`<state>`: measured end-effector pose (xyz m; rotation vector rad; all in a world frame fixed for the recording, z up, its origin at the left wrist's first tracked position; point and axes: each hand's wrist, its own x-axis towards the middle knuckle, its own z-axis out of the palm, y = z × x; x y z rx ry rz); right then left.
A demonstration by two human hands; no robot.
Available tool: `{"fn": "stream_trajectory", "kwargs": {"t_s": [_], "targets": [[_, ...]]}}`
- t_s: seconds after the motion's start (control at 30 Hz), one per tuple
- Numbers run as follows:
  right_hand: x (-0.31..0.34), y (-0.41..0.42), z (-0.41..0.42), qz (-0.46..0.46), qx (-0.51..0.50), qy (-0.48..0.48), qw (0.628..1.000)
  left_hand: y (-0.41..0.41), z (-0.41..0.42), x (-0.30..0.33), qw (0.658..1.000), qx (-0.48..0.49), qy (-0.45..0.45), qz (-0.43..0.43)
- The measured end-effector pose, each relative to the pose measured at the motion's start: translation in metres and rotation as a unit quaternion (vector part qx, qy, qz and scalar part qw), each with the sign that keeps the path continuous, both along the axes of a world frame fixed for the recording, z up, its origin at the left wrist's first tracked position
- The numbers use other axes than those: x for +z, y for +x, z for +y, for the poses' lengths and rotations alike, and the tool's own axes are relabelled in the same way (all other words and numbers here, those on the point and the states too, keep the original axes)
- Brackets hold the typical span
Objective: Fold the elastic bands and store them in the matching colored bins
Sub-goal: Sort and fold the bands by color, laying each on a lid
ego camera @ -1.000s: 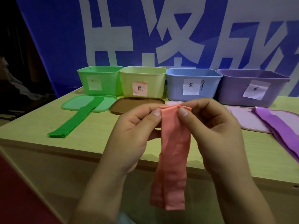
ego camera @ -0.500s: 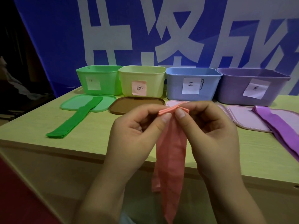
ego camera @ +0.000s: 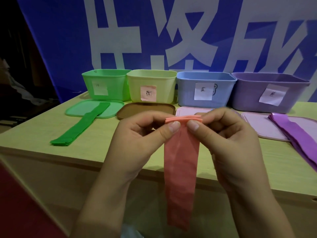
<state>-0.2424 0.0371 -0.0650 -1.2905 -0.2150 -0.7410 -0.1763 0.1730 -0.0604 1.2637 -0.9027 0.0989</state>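
A blue banner (ego camera: 68, 40) with large white characters hangs behind a pale wooden table (ego camera: 42, 134). Along the table's far edge stand four bins in a row, each with a paper label on its front: a green bin (ego camera: 104, 85), a yellow bin (ego camera: 151, 86) whose label is pink, a blue bin (ego camera: 205, 90) and a purple bin (ego camera: 269, 93). Lids lie in front of them: a green lid (ego camera: 77, 111), a brown lid (ego camera: 145, 109), a pink lid (ego camera: 190, 111) and another pink lid (ego camera: 257, 127).

A green band (ego camera: 80, 127) lies flat, its far end on the green lid and the rest on the table. A purple band (ego camera: 295, 134) lies across the right-hand pink lid and onto the table.

Nearer the camera, above the table's near edge, a pink band (ego camera: 181, 169) hangs straight down. Its top edge shows several stacked layers. The left hand (ego camera: 142, 145) pinches that top edge between thumb and fingers, and the right hand (ego camera: 228, 141) pinches it just beside, thumbs nearly touching.
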Motion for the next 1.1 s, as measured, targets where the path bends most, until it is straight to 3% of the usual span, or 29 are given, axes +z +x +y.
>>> {"fn": "stream_trajectory", "kwargs": {"t_s": [0.07,0.2,0.3,0.47,0.7,0.8,1.1], "targets": [[0.001,-0.001,0.002,-0.021,-0.008,-0.004,1.0,0.001,0.0,0.002,1.0,-0.016,-0.002,0.008],[-0.013,0.003,0.008,-0.074,-0.164,-0.232,0.956,-0.001,-0.006,0.007,0.998,-0.008,-0.017,0.065],[-0.025,0.008,0.01,-0.107,-0.187,-0.303,0.928,-0.004,-0.009,0.012,0.996,0.027,-0.034,0.076],[-0.031,0.01,0.003,-0.084,-0.152,-0.35,0.921,-0.005,-0.01,0.018,0.995,0.07,-0.037,0.054],[-0.03,0.009,0.009,-0.029,0.03,-0.346,0.937,-0.006,-0.017,0.021,0.994,0.104,-0.027,0.018],[-0.027,0.007,0.001,-0.015,0.045,-0.308,0.95,-0.005,-0.013,0.026,0.991,0.127,-0.043,0.008],[-0.053,0.017,0.003,0.071,0.091,-0.35,0.93,0.002,-0.01,0.038,0.986,0.158,-0.052,-0.035]]}}
